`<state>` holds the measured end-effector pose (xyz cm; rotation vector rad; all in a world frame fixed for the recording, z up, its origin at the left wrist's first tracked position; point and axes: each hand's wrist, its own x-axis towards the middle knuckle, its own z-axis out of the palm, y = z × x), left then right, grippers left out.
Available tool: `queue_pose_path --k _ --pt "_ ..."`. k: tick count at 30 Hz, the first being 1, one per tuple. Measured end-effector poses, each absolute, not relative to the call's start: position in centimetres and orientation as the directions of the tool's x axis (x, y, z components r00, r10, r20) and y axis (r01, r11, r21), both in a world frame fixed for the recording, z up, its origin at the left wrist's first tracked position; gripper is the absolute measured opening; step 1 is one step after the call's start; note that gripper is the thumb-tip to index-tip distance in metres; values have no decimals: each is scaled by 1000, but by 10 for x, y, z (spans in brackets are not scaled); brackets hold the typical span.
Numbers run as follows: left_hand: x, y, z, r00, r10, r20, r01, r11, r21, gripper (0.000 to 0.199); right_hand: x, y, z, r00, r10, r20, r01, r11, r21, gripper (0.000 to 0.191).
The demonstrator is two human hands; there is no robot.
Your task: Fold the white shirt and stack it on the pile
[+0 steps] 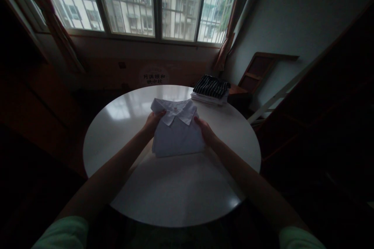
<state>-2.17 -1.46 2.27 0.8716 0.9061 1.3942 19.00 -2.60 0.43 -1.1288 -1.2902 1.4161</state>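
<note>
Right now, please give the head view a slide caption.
Left hand and right hand hold a folded white collared shirt at a round white table.

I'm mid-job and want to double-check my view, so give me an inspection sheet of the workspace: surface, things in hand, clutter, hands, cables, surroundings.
Surface: white rounded table, glossy, with window glare.
Job's things: white shirt, folded, collar facing up at the far end.
Clutter: folded clothes stacked at the table's far right, dark striped piece on top, white below.
Left hand: grips the shirt's left side near the collar.
Right hand: holds the right side.
Cables: nothing seen.
Surroundings: dim room; window beyond the table, curtains at both sides.
</note>
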Motion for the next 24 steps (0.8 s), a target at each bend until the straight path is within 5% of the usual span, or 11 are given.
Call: queue_pose_path --k 3,10,17,24 --pt "-21 -16 23 -63 998 -10 -431 -18 902 40 185 -35 11 -285 948 -140 -169 -194 -966 40" --pt "-18 -16 8 67 969 -238 -464 241 852 31 187 -33 10 -196 957 -214 -103 -237 -966 28" --pt "-17 -14 12 97 980 -175 -525 199 827 69 192 -22 5 -123 973 -195 -128 -211 -969 25" --pt "-15 -17 4 202 972 -117 -509 206 836 72 199 -12 8 -136 979 -150 -122 -167 -978 28"
